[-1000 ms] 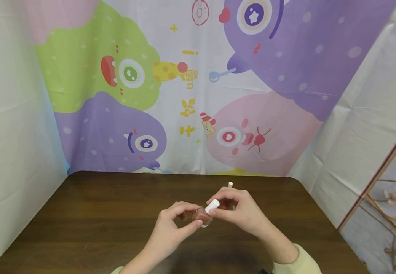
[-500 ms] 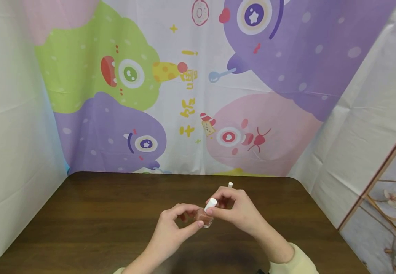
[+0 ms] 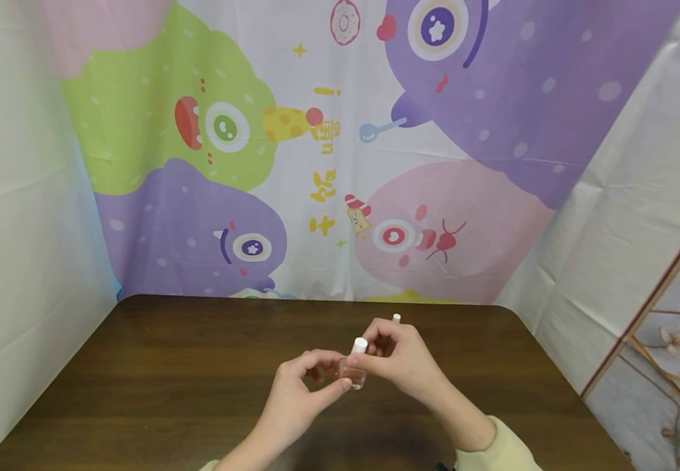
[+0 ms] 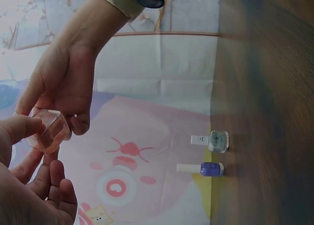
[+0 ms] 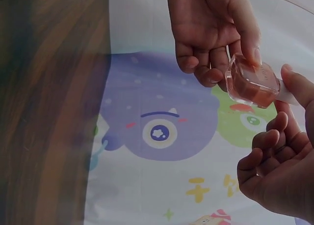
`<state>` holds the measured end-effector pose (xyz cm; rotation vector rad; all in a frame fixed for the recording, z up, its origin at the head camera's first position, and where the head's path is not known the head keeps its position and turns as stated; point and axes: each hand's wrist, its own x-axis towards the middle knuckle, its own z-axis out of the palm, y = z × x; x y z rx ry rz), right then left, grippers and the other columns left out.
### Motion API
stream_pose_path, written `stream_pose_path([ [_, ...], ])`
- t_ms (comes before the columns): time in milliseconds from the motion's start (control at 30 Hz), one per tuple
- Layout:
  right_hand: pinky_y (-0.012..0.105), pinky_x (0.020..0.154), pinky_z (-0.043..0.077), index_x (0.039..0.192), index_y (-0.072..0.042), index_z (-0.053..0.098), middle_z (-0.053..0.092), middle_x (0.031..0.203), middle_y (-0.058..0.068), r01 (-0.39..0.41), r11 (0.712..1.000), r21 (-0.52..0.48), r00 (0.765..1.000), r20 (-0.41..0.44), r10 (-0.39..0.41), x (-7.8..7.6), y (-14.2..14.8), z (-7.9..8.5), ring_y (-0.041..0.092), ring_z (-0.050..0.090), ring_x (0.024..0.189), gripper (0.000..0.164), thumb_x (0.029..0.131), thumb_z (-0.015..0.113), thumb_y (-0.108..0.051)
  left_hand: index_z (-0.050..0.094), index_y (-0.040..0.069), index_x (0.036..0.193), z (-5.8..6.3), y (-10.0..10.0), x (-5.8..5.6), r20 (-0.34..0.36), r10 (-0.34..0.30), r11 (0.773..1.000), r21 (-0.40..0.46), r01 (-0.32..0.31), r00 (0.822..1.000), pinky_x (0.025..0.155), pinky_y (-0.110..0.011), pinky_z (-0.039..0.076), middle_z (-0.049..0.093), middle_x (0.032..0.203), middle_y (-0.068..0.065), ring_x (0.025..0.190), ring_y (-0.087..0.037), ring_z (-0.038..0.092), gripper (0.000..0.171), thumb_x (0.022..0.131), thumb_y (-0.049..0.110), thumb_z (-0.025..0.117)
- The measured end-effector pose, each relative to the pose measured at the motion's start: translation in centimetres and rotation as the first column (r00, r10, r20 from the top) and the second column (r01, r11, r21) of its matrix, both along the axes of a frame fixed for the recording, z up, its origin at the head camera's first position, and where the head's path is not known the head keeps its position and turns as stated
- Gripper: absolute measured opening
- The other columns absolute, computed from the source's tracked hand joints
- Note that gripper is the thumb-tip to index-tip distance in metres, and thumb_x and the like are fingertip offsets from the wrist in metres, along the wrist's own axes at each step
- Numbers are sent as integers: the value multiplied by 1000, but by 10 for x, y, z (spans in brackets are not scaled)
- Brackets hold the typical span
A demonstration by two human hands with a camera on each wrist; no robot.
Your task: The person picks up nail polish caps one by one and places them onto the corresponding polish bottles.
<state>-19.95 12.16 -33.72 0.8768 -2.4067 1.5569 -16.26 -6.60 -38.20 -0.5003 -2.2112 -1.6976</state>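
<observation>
A small clear glass nail polish bottle (image 3: pixel 353 375) with brownish-pink polish is held above the table, nearly upright. Its white cap (image 3: pixel 360 345) sits on the neck at the top. My left hand (image 3: pixel 299 392) pinches the glass body between thumb and fingers. From the other side, my right hand (image 3: pixel 401 356) pinches the cap, thumb in front. In the right wrist view the cap (image 5: pixel 287 94) is partly hidden by the right thumb and fingers. The left wrist view shows the bottle's base (image 4: pixel 51 131) turned toward the camera.
Two more nail polish bottles stand on the dark wooden table (image 3: pixel 199 366), one purple (image 4: pixel 211 169) and one greyish-green (image 4: pixel 219 141), both white-capped. My right hand mostly hides them in the head view; one white cap (image 3: pixel 396 318) shows behind it. A cartoon-print curtain (image 3: pixel 316 261) hangs behind.
The bottle and cap have tilted from leaning right to nearly upright. My right hand has shifted slightly left, its thumb moving across the cap's base; the left hand keeps its hold.
</observation>
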Motion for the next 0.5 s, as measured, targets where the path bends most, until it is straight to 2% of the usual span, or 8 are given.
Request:
stream_pose_path([
  [167, 20, 47, 36, 71, -13, 56, 50, 66, -2, 22, 1000, 6, 1000, -22, -22, 0, -2, 1, 5, 43, 56, 27, 72, 82, -19, 70, 26, 94, -2, 1, -2, -22, 1, 1000, 14, -1, 1000, 67, -24, 46, 66, 82, 13, 72, -14, 57, 23, 74, 20, 81],
  [333, 19, 47, 36, 73, -12, 56, 50, 67, -2, 15, 1000, -13, 999, -32, -15, 0, -4, 0, 4, 42, 57, 26, 72, 82, -16, 70, 25, 93, -4, 2, -2, -29, -4, 1000, 30, 5, 1000, 68, -25, 46, 66, 82, 11, 74, -23, 59, 22, 74, 21, 80],
  [500, 19, 50, 36, 86, -12, 65, 52, 70, 1, -33, 999, -29, 999, -15, 33, 2, -4, 2, 4, 42, 60, 20, 74, 80, -15, 70, 24, 94, -3, 1, -2, -19, -19, 999, 45, 20, 1000, 67, -24, 46, 68, 83, 10, 76, -21, 60, 20, 75, 22, 79],
])
